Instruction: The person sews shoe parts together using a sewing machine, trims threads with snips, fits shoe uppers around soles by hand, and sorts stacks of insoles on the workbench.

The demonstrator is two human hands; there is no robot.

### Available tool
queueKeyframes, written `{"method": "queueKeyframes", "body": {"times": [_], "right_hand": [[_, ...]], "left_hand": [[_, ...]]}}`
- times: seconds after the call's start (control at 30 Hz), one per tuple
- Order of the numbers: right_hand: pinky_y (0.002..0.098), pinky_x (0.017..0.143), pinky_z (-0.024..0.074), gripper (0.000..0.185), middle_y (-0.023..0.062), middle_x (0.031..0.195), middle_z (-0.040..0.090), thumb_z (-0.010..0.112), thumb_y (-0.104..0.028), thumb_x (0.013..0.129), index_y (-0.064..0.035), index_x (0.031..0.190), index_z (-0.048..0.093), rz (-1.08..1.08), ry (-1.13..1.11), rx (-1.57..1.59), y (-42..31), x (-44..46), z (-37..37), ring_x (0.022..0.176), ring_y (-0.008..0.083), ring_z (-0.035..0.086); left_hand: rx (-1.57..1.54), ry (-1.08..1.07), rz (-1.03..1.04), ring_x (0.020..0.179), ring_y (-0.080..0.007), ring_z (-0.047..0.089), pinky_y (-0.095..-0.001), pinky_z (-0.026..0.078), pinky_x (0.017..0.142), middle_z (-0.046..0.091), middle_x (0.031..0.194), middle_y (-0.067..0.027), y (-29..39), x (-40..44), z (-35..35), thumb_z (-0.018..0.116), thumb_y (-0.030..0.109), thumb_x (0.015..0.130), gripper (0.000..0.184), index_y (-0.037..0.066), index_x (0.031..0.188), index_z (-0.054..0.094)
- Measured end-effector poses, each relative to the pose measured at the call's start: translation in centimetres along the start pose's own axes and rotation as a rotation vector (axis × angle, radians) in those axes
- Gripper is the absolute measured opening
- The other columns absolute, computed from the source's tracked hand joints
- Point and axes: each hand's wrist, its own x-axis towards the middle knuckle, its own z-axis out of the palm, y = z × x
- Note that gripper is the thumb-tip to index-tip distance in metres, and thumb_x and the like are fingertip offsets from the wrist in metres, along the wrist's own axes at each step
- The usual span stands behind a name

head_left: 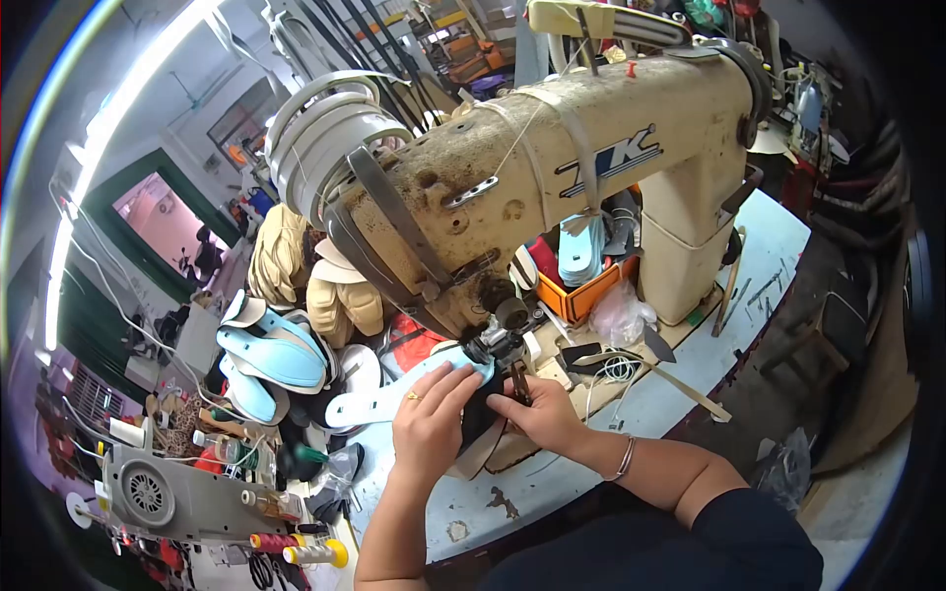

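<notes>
A pale blue sole-shaped piece [367,405] lies under the head of a large worn sewing machine [463,182]. My left hand [431,416] rests on this piece with its fingers stretched out and flat, near the machine's foot. On the other side of the foot, my right hand [540,412] is closed, thumb and fingers pressed together beside dark material at the piece's edge. What the right fingers hold is hidden. Dark material hangs below the piece between both hands.
Blue sole pieces [271,355] and beige bundles [340,305] are stacked at the left. Thread cones [315,554] stand at the lower left beside a grey machine [187,492]. An orange box [581,295], a plastic bag and coiled cord [619,368] lie right of the needle area.
</notes>
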Motion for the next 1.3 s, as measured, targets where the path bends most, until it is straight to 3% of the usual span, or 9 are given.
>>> {"method": "queueKeyframes", "body": {"times": [0.27, 0.43, 0.93, 1.3], "right_hand": [[0.0189, 0.057, 0.0425, 0.009, -0.0022, 0.071, 0.061, 0.062, -0.009, 0.088, -0.0013, 0.085, 0.062, -0.072, -0.028, -0.021, 1.3, -0.1, 0.1, 0.063, 0.0025, 0.052], [0.0202, 0.056, 0.0427, 0.009, -0.0009, 0.069, 0.061, 0.063, -0.008, 0.087, 0.0006, 0.084, 0.063, -0.217, -0.017, -0.193, 1.3, -0.4, 0.2, 0.064, 0.0034, 0.053], [0.0226, 0.053, 0.0404, 0.013, 0.0003, 0.064, 0.056, 0.062, -0.006, 0.086, 0.0004, 0.076, 0.059, -0.292, 0.015, -0.251, 1.2, -0.3, 0.5, 0.059, 0.0047, 0.049], [0.0238, 0.052, 0.0403, 0.008, 0.0046, 0.067, 0.056, 0.062, -0.005, 0.085, 0.0028, 0.083, 0.061, -0.288, 0.019, -0.238, 0.7, -0.3, 0.7, 0.058, 0.0070, 0.047]], "left_hand": [[-0.016, -0.044, 0.042, 0.104, -0.0246, 0.059, -0.0395, 0.046, 0.089, 0.065, 0.106, -0.0024, -1.1, -0.4, 0.2, 0.059, 0.003, 0.074, 0.032, 0.013, 0.103, 0.067], [0.126, -0.034, 0.061, 0.103, -0.0226, 0.059, -0.0389, 0.044, 0.090, 0.065, 0.107, -0.0009, -0.2, -0.5, 0.3, 0.057, 0.005, 0.072, 0.034, 0.015, 0.103, 0.067], [0.189, 0.012, 0.013, 0.101, -0.0218, 0.059, -0.0369, 0.044, 0.089, 0.065, 0.107, -0.0003, 1.1, -0.6, 0.8, 0.057, 0.006, 0.071, 0.034, 0.015, 0.103, 0.067], [0.194, -0.007, -0.005, 0.102, -0.0214, 0.059, -0.0381, 0.042, 0.090, 0.064, 0.107, 0.0002, 1.4, -0.6, 0.5, 0.060, 0.008, 0.071, 0.035, 0.014, 0.105, 0.065]]}}
